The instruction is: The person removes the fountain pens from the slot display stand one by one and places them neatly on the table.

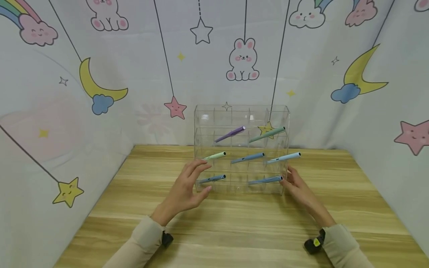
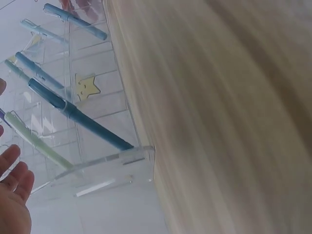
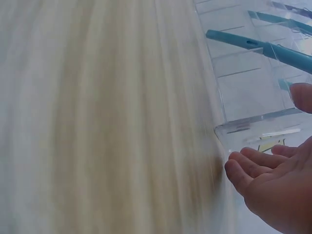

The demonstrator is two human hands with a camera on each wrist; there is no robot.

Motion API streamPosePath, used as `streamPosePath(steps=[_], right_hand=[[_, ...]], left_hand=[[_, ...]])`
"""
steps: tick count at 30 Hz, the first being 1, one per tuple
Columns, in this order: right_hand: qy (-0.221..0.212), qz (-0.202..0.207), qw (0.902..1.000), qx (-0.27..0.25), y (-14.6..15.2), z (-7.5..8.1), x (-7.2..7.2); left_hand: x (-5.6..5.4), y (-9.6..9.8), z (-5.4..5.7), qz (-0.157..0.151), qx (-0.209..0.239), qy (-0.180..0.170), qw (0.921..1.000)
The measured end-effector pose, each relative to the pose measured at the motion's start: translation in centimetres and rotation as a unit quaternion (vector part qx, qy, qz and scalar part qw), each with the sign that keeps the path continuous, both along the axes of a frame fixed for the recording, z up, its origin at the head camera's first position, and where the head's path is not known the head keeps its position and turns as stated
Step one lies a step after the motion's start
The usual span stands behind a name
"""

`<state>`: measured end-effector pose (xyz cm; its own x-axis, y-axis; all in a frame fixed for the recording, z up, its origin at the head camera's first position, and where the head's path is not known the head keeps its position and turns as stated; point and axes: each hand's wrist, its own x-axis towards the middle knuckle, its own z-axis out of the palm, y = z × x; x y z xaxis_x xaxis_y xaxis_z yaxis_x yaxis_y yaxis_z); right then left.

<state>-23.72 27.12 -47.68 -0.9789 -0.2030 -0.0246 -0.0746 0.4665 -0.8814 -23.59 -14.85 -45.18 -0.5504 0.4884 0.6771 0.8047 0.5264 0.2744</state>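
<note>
A clear acrylic rack with several compartments (image 1: 239, 186) stands on the table and holds several slanted pens. In its upper part are a purple pen (image 1: 230, 134) and a grey-green pen (image 1: 267, 134). The middle row has a pale green pen (image 1: 216, 155), a blue pen (image 1: 248, 158) and a light blue pen (image 1: 284, 158). Lowest are a dark teal pen (image 1: 212, 179) and another blue pen (image 1: 265, 180). My left hand (image 1: 184, 188) is at the rack's left side, fingers relaxed and holding nothing. My right hand (image 1: 301, 190) is beside the right wall, fingers loosely extended; whether it touches is unclear.
The rack stands on a wood-grain table (image 1: 234, 227), towards its back edge. Behind and on both sides hangs a white curtain (image 1: 144, 74) printed with stars, moons and rabbits. Each wrist carries a small black device (image 1: 313, 245).
</note>
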Motion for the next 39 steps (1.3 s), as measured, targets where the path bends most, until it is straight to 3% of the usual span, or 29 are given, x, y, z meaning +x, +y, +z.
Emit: streamPosePath(steps=[12, 22, 33, 39], right_hand=[[-0.001, 0.004, 0.9987, -0.05, -0.3, -1.1, 0.0], [0.0, 0.0, 0.9987, -0.052, -0.4, -1.3, 0.2], [0.001, 0.0, 0.999, -0.044, -0.4, -1.7, 0.4], [0.004, -0.006, 0.9991, -0.042, -0.5, -1.8, 0.6]], left_hand=[[0.1, 2.2, -0.8, -0.028, -0.032, -0.069, 0.9967], [0.0, 3.3, -1.0, -0.03, -0.039, -0.069, 0.9964], [-1.0, 4.0, -1.3, -0.015, 0.025, -0.046, 0.9985], [-1.2, 3.8, -1.2, -0.042, 0.08, -0.034, 0.9953]])
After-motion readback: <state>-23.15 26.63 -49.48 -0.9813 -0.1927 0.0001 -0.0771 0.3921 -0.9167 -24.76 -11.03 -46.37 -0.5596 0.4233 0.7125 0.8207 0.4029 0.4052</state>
